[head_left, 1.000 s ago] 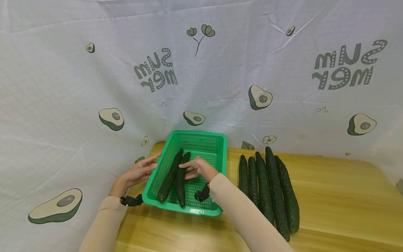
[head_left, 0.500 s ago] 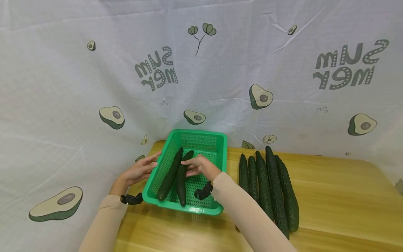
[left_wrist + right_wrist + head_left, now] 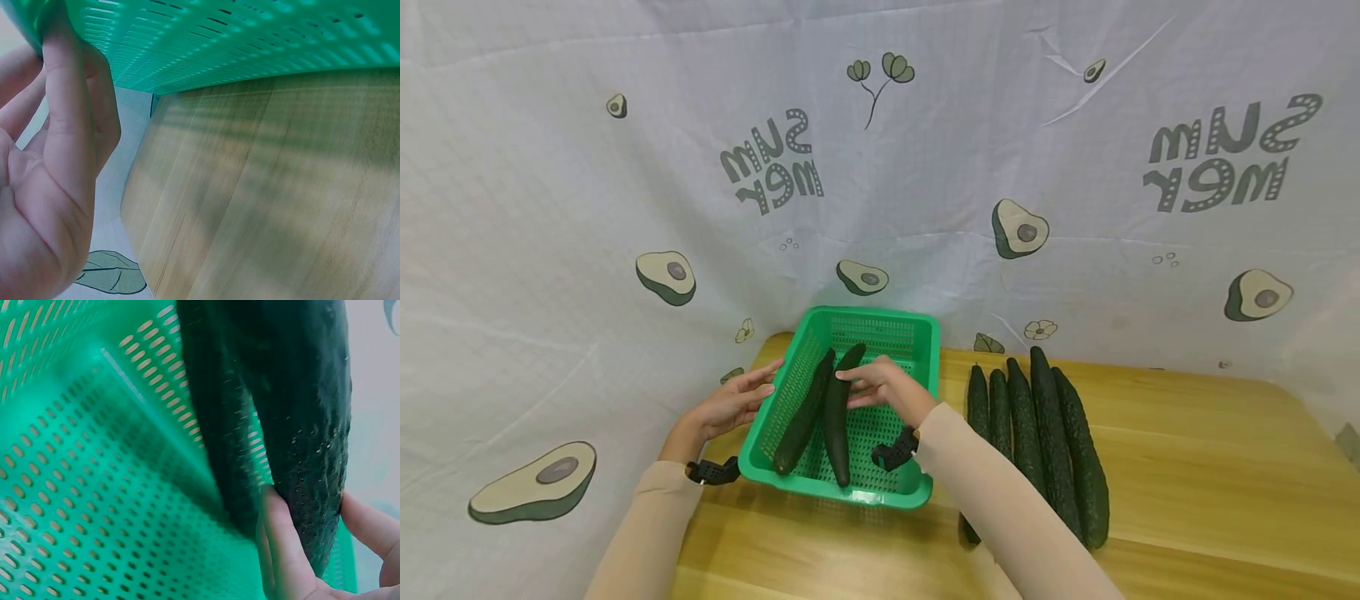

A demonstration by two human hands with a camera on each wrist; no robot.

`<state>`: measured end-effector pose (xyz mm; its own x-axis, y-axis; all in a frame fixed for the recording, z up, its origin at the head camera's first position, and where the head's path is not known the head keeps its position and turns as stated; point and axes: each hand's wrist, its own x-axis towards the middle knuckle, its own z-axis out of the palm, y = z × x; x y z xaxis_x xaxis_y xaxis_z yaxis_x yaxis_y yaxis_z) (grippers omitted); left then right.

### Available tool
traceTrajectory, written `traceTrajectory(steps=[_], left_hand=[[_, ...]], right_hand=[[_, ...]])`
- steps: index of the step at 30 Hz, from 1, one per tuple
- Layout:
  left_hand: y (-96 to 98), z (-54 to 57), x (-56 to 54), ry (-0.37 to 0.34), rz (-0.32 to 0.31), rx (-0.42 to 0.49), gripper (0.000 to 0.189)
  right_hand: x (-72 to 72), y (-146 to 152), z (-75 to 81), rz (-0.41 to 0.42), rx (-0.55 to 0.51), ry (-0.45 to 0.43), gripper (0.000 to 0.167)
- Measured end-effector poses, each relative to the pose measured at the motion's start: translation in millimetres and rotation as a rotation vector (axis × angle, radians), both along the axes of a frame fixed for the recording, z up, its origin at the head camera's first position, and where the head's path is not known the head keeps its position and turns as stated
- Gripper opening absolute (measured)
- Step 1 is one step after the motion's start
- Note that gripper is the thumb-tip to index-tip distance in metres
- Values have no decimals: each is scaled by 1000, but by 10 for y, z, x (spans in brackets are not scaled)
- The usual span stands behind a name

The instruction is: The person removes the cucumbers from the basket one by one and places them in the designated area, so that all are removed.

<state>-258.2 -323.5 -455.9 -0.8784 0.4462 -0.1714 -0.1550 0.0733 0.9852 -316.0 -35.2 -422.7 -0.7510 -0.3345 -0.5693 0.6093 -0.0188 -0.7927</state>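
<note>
In the head view my right hand [image 3: 883, 384] grips a dark green cucumber [image 3: 837, 425] near its middle, inside a green plastic basket [image 3: 933, 358]. The right wrist view shows the fingers [image 3: 284, 550] and thumb on opposite sides of this cucumber [image 3: 306, 431]. Just left of it, a second cucumber [image 3: 803, 425] lies along the basket's left wall. My left hand [image 3: 726, 410] holds the basket's left rim from outside. In the left wrist view, a fingertip of that hand [image 3: 59, 144] disappears behind the basket's edge [image 3: 250, 37].
Several more cucumbers [image 3: 1051, 433] lie side by side on the wooden table [image 3: 1195, 467], right of the basket. My right forearm passes over their near ends. A white cloth printed with avocados [image 3: 925, 150] hangs behind and to the left.
My right hand has shifted slightly right and away with its cucumber, whose far end now reaches closer to the basket's back wall. My left hand stays at the rim.
</note>
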Motion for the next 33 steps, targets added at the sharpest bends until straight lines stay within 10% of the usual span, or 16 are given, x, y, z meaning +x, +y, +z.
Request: traceTrajectory(steps=[9, 33], left_hand=[[12, 17, 5, 1, -2, -1, 61], [-13, -3, 29, 13, -2, -23, 61]], right_hand=[[93, 140, 308, 74, -40, 130, 54], [284, 1098, 682, 70, -220, 282, 62]])
